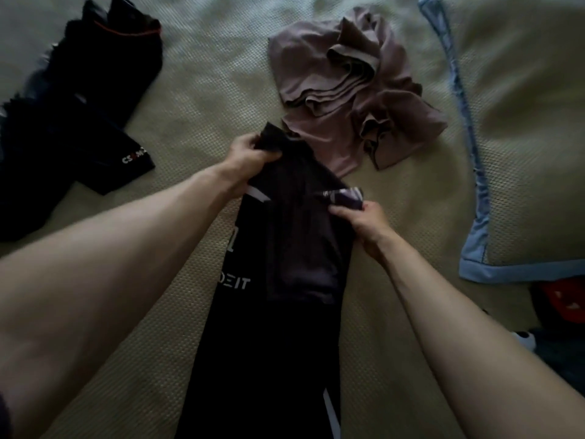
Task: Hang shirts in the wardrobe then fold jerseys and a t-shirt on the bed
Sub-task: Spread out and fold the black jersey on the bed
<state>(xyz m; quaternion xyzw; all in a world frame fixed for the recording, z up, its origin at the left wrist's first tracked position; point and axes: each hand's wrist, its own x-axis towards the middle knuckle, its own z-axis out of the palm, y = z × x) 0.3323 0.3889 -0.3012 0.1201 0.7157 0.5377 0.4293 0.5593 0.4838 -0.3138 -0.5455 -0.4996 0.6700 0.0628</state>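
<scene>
A black jersey [285,264] with white lettering lies lengthwise on the bed in front of me, its sides folded inward. My left hand [250,153] grips its far top corner near the collar. My right hand [361,217] pinches a purple-and-white sleeve edge at the jersey's right side. A crumpled mauve t-shirt [345,87] lies just beyond the jersey. Another dark jersey [79,99] with an orange collar line and small white print is spread at the far left.
The bed is covered by a beige textured blanket [202,99]. A pillow [531,137] with blue trim lies at the right. Past the bed's right edge, something red [560,304] and a dark item are partly visible.
</scene>
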